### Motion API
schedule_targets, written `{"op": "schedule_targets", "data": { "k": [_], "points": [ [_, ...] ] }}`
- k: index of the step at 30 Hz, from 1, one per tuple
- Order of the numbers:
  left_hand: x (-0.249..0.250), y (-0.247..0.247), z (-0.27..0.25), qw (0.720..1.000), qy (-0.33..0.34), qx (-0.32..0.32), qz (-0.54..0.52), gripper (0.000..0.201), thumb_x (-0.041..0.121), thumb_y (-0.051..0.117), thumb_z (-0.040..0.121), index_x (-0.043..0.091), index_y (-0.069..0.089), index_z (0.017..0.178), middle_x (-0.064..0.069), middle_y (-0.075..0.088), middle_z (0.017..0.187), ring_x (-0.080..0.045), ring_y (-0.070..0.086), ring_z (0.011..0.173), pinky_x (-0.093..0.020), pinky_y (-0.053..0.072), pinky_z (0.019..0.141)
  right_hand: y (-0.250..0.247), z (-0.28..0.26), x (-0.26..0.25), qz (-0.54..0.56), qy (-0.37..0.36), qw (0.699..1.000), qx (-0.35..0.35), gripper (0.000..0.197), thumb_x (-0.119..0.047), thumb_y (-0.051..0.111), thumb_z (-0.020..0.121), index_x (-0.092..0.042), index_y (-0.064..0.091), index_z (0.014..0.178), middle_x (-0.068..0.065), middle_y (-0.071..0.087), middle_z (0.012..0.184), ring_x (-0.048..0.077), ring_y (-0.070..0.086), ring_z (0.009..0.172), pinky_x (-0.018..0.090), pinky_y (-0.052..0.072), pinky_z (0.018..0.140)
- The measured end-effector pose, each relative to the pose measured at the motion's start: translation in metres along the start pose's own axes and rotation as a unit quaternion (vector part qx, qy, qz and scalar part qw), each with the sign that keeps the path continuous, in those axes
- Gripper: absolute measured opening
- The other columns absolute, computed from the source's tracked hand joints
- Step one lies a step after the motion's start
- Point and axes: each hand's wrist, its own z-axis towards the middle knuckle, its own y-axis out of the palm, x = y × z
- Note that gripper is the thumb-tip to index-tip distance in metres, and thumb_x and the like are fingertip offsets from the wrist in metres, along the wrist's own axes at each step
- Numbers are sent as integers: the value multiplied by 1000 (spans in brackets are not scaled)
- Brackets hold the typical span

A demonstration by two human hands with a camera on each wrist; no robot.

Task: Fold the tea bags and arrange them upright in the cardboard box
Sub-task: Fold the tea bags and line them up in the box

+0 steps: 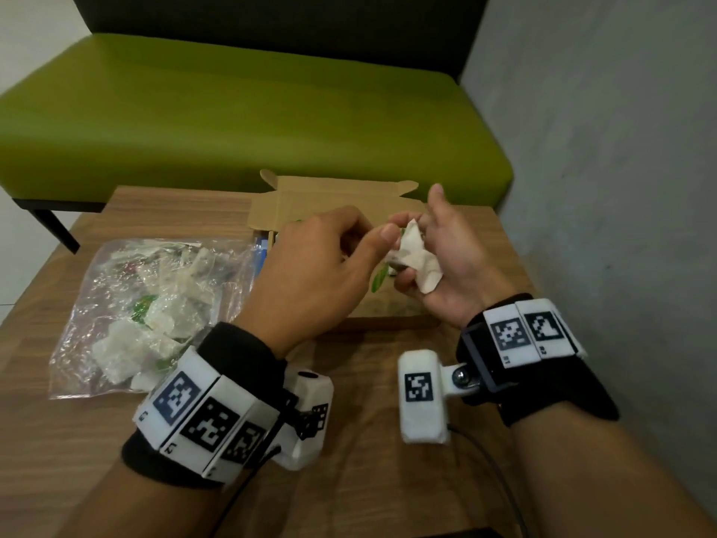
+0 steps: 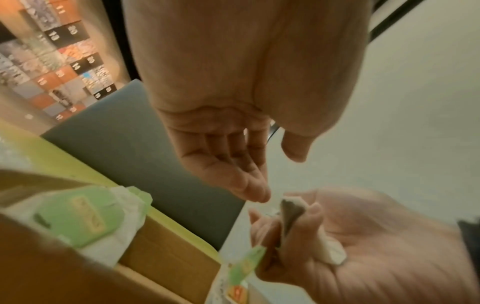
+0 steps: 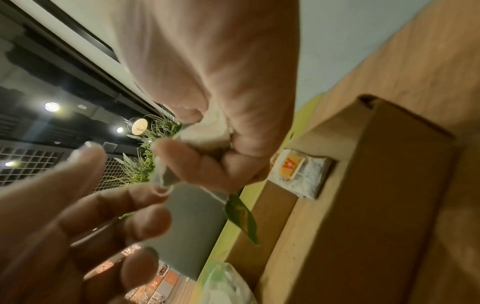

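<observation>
Cardboard box (image 1: 341,200) beneath tea bag (image 1: 415,258)
</observation>
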Motion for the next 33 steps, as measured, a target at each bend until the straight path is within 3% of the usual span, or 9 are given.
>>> {"op": "schedule_targets", "data": {
  "k": [4, 7, 13, 16, 19, 22, 26, 30, 33],
  "points": [
    [-4, 4, 0, 996, -61, -19, -63, 23, 49, 71, 84, 26, 65, 86, 5, 70, 71, -9, 68, 64, -35, 57, 60, 8, -6, 12, 23, 6, 999, -32, 49, -59, 34, 103, -15, 56, 103, 3, 59, 79, 12, 54, 60, 20, 41, 42],
    [-9, 6, 0, 995, -78, -31, -56, 12, 32, 76, 83, 25, 67, 86, 5, 70, 74, -11, 68, 68, -37, 58, 66, 11, -10, 16, 24, 5, 998, -60, 41, -51, 40, 103, -14, 58, 108, 8, 59, 99, 13, 56, 67, 21, 43, 46],
    [-6, 3, -2, 997, -60, -43, -17, 21, 46, 75, 80, 29, 65, 87, 9, 67, 72, 1, 58, 61, -16, 42, 56, 10, -9, 24, 32, 2, 993, -116, 78, -65, 23, 101, -5, 50, 143, 19, 63, 129, 21, 62, 96, 27, 49, 65],
    [-5, 8, -4, 997, -55, -59, 6, 23, 43, 78, 77, 29, 62, 85, 8, 64, 68, -1, 60, 61, -26, 45, 57, 9, -8, 29, 45, -2, 989, -143, 85, -72, 24, 96, -8, 44, 149, 14, 66, 128, 21, 67, 107, 35, 53, 86],
    [-5, 12, -2, 997, -61, -33, -30, 16, 31, 76, 81, 25, 61, 80, 5, 64, 71, -9, 60, 61, -35, 52, 61, 9, -9, 33, 30, -21, 988, -148, 74, -64, 30, 99, -11, 42, 150, 3, 68, 123, 12, 69, 98, 30, 50, 76],
    [-6, 11, 1, 990, -86, 0, -110, 16, 25, 72, 86, 21, 58, 80, 7, 59, 72, -7, 53, 59, -27, 44, 55, 8, -11, 34, 41, -39, 990, -133, 46, -42, 44, 104, -8, 57, 133, 3, 69, 105, 12, 65, 79, 22, 47, 62],
    [-8, 6, 5, 953, -152, 20, -262, 19, 16, 73, 85, 19, 54, 87, -3, 64, 82, -10, 64, 71, -22, 46, 58, 1, -11, 36, 73, -40, 992, -95, 34, -20, 57, 100, -6, 57, 131, 2, 67, 94, 5, 59, 60, 15, 41, 43],
    [-11, 3, 6, 954, -151, 24, -256, 37, 14, 77, 82, 25, 54, 108, 4, 68, 87, -7, 65, 74, -22, 47, 60, -4, -8, 40, 76, -43, 996, -29, 40, -25, 59, 100, -3, 56, 133, -1, 58, 81, 3, 48, 46, 14, 32, 34],
    [-8, 3, 4, 969, -121, -2, -215, 36, 15, 79, 81, 24, 60, 110, 4, 66, 83, -4, 61, 66, -22, 48, 60, -6, -11, 37, 18, -107, 994, -26, 26, -29, 60, 99, -10, 62, 117, -1, 61, 84, 1, 48, 42, 14, 31, 32]
  ]
}}
